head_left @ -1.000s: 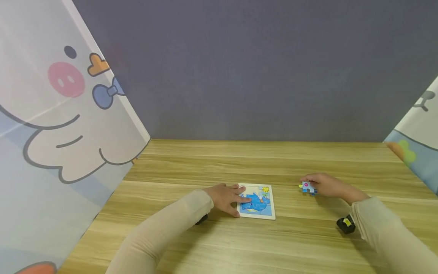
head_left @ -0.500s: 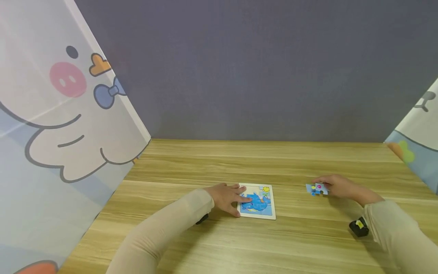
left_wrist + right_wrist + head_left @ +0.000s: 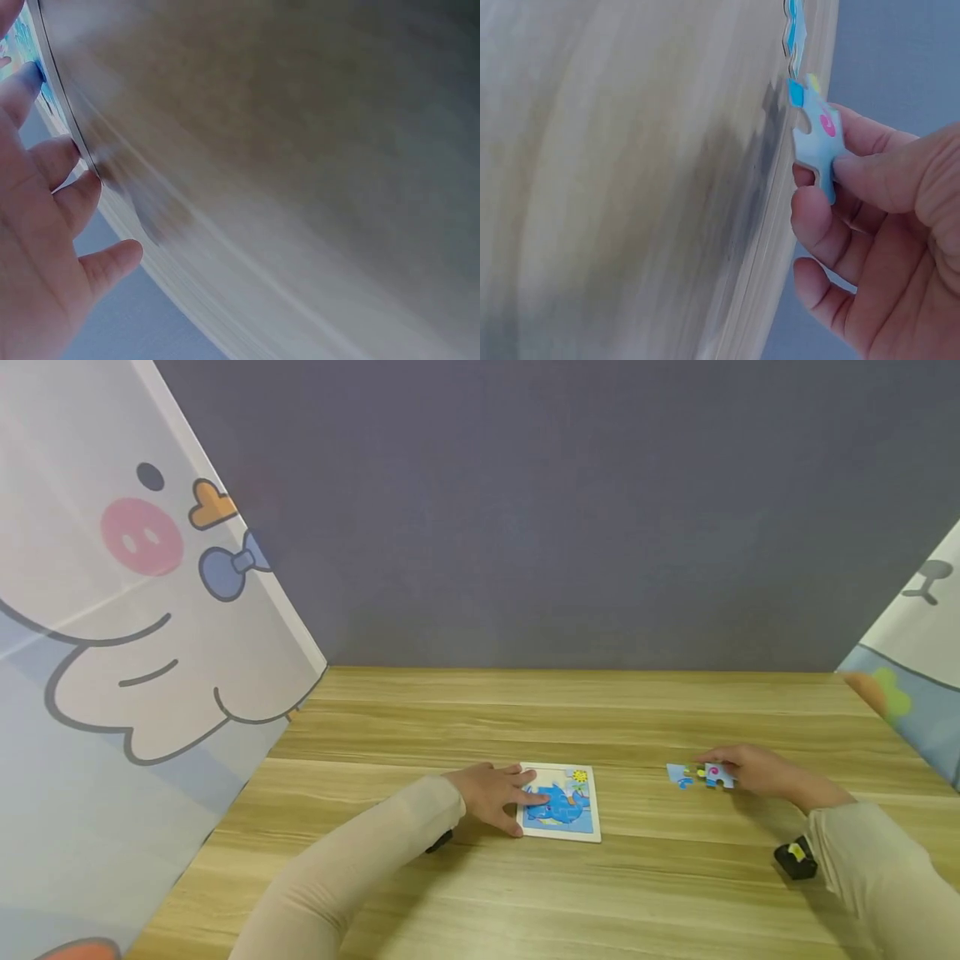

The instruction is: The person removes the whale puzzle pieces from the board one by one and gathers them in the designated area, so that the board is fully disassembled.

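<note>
My left hand (image 3: 495, 795) lies with spread fingers on the left side of a white-framed jigsaw puzzle board (image 3: 597, 810), which shows a blue animal and a yellow sun. The left wrist view catches those fingers (image 3: 56, 161) along the board's edge at upper left. Off to the right, my right hand (image 3: 761, 770) pinches a light blue puzzle piece (image 3: 821, 135) with a pink swirl between thumb and fingers. Just left of it, a second blue-and-white puzzle piece (image 3: 679, 774) lies on the table.
The wood-grain table (image 3: 420, 718) ends at a dark grey panel (image 3: 525, 527) behind. Cartoon-printed panels stand at the left (image 3: 187, 677) and right sides. A black wrist device (image 3: 796, 858) hangs under the right sleeve.
My right hand has moved right with the swirl piece, which earlier overlapped the second piece. That second piece now shows apart on the table. The left hand stays on the board.
</note>
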A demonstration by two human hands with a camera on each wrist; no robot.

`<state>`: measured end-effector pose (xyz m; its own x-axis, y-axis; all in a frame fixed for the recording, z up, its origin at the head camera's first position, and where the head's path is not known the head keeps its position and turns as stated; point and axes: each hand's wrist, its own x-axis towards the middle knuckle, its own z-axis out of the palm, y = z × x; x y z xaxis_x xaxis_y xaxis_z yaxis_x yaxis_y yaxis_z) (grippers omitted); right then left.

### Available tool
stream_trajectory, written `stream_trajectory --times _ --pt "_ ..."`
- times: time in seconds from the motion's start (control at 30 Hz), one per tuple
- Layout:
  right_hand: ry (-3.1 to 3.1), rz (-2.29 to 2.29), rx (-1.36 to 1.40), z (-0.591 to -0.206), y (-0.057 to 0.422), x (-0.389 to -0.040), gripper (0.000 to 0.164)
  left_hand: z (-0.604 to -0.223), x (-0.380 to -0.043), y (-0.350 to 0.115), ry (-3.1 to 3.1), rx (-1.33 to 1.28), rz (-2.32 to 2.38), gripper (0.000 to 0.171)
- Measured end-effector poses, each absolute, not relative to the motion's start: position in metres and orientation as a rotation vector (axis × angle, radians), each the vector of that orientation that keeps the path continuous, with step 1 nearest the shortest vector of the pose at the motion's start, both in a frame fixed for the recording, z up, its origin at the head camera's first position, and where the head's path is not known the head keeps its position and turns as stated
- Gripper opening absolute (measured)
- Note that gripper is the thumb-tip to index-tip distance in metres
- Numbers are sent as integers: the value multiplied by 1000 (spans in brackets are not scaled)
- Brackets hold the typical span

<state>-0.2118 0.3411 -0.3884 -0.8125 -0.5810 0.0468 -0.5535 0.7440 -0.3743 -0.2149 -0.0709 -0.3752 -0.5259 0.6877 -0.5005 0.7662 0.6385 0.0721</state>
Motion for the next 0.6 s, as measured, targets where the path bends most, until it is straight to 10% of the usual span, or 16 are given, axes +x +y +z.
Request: stream_trajectory --times 0.6 --pt "2897 -587 -762 -392 353 -215 19 -375 -215 -70 2370 1125 -199 67"
